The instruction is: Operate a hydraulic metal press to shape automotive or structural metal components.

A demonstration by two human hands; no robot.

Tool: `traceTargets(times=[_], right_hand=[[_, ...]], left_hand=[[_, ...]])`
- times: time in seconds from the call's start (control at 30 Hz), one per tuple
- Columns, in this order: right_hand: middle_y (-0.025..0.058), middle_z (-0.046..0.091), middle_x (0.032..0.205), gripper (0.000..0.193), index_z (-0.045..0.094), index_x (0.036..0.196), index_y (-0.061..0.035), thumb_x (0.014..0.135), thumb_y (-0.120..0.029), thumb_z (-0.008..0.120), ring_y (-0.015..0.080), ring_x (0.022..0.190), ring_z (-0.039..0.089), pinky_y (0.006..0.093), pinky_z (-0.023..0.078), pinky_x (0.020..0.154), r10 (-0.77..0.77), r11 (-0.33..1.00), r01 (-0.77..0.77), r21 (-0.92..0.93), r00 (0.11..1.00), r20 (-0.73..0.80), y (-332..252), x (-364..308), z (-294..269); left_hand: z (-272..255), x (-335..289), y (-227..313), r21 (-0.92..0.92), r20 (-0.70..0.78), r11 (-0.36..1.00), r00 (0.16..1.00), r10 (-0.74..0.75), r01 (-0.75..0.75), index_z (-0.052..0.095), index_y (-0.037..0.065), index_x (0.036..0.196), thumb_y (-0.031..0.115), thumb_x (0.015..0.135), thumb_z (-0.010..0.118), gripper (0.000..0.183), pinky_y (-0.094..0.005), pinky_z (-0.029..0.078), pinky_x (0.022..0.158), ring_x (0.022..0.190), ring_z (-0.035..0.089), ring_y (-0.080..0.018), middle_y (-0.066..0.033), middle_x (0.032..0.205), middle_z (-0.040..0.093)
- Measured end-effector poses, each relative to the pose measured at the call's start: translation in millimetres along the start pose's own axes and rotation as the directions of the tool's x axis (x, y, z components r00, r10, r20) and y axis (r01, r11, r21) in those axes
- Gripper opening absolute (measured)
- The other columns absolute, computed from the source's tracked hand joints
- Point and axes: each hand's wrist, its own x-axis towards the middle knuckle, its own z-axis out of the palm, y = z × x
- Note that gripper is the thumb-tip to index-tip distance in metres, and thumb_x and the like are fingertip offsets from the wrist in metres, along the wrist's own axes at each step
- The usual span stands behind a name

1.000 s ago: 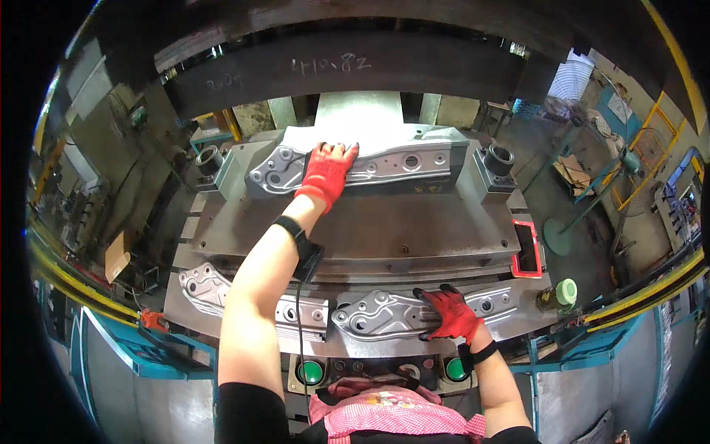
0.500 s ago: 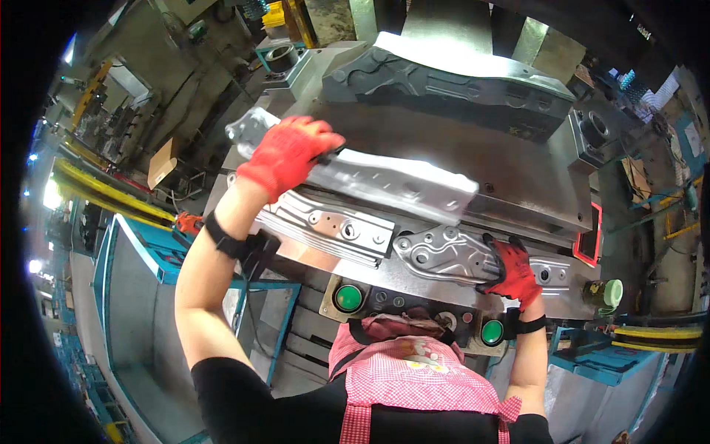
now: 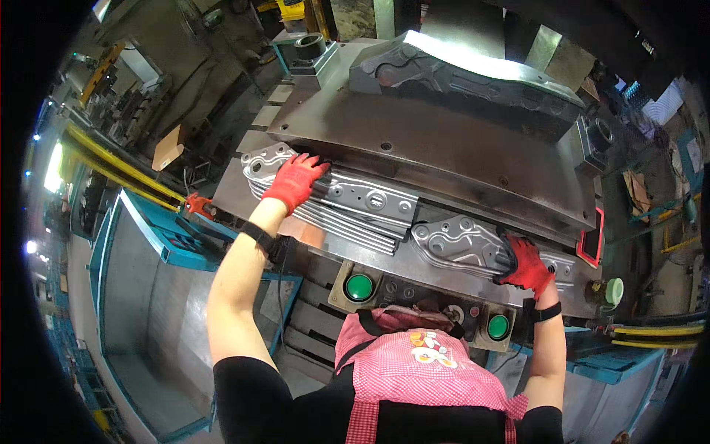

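My left hand (image 3: 295, 182), in a red glove with dark fingertips, is closed over the far edge of a long stamped metal panel (image 3: 370, 195). That panel lies on top of a fanned stack of similar panels (image 3: 347, 231) whose edges show along the near side. Farther right, my right hand (image 3: 526, 266), gloved the same way, is closed around the middle of a second stack, its top a stamped metal panel (image 3: 460, 243) with holes and ribs. The right end of that panel (image 3: 560, 268) shows beyond the hand. Both palms are hidden.
Behind the panels lies a thick steel die plate (image 3: 436, 144) carrying a raised shaped die block (image 3: 473, 85). Two green push buttons (image 3: 359, 287) (image 3: 498, 326) sit at the near edge. A green-lidded jar (image 3: 613, 291) stands right; a blue-framed metal bin (image 3: 148, 311) is at left.
My left hand has lowered the long panel from the air onto the left stack, and it now lies flat. My right hand stays on the right stack; the whole view has shifted slightly.
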Motion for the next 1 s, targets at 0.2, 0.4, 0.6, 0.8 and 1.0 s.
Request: traceTargets(times=[0.2, 0.4, 0.6, 0.8, 1.0], right_hand=[[0.0179, 0.045, 0.124, 0.105, 0.033, 0.133, -0.0079, 0.042, -0.032, 0.081, 0.0368, 0.115, 0.039, 0.0456, 0.028, 0.099, -0.038, 0.999, 0.038, -0.004, 0.983, -0.180, -9.9, -17.3, -3.2], [0.0169, 0.045, 0.123, 0.106, 0.032, 0.133, -0.0074, 0.042, -0.031, 0.081, 0.0362, 0.114, 0.040, 0.0452, 0.028, 0.098, -0.049, 0.999, 0.049, -0.007, 0.977, -0.205, -7.6, -15.0, 2.3], [0.0182, 0.045, 0.119, 0.106, 0.032, 0.134, -0.0088, 0.043, -0.032, 0.080, 0.0360, 0.112, 0.040, 0.0463, 0.027, 0.098, -0.025, 1.000, 0.027, 0.006, 0.970, -0.241, -10.5, -16.5, 5.4], [0.0177, 0.044, 0.120, 0.105, 0.033, 0.132, -0.0075, 0.041, -0.035, 0.079, 0.0356, 0.112, 0.039, 0.0463, 0.026, 0.099, -0.062, 0.998, 0.051, -0.049, 0.966, -0.249, -3.7, -14.8, 10.6], [0.0185, 0.042, 0.126, 0.109, 0.033, 0.132, -0.0038, 0.040, -0.036, 0.081, 0.0357, 0.117, 0.037, 0.0452, 0.026, 0.101, -0.046, 0.998, 0.035, -0.054, 0.974, -0.220, 4.6, -16.2, 14.4]], left_hand=[[24.4, -36.5, 31.9, -0.307, -0.293, 0.799, 0.748, -0.596, 0.516, 0.028, 0.015, 0.137, 0.041, 0.072, 0.064, 0.078, -0.0509, 0.019, 0.104, 0.127, 0.024, -0.0410, -0.0229, 0.136, 0.030], [75.0, -37.0, 37.0, -0.944, 0.140, -0.004, 0.390, -0.910, 0.330, 0.007, 0.022, 0.143, 0.046, 0.065, 0.072, 0.105, -0.0431, 0.015, 0.108, 0.134, 0.008, -0.0400, -0.0282, 0.143, 0.003], [90.4, -31.3, 41.8, -0.921, 0.051, 0.130, 0.444, -0.895, 0.367, 0.010, 0.030, 0.142, 0.033, 0.072, 0.065, 0.089, -0.0479, 0.008, 0.107, 0.134, 0.000, -0.0414, -0.0288, 0.143, 0.005], [99.2, -40.8, 40.4, -0.901, -0.091, 0.265, 0.447, -0.890, 0.344, 0.018, 0.022, 0.142, 0.027, 0.071, 0.063, 0.084, -0.0464, 0.009, 0.107, 0.133, 0.009, -0.0409, -0.0284, 0.141, 0.015], [86.8, -32.4, 28.1, -0.609, -0.365, 0.641, 0.552, -0.750, 0.468, 0.018, 0.011, 0.141, 0.032, 0.073, 0.060, 0.083, -0.0518, 0.007, 0.106, 0.133, 0.009, -0.0410, -0.0264, 0.142, 0.015]])
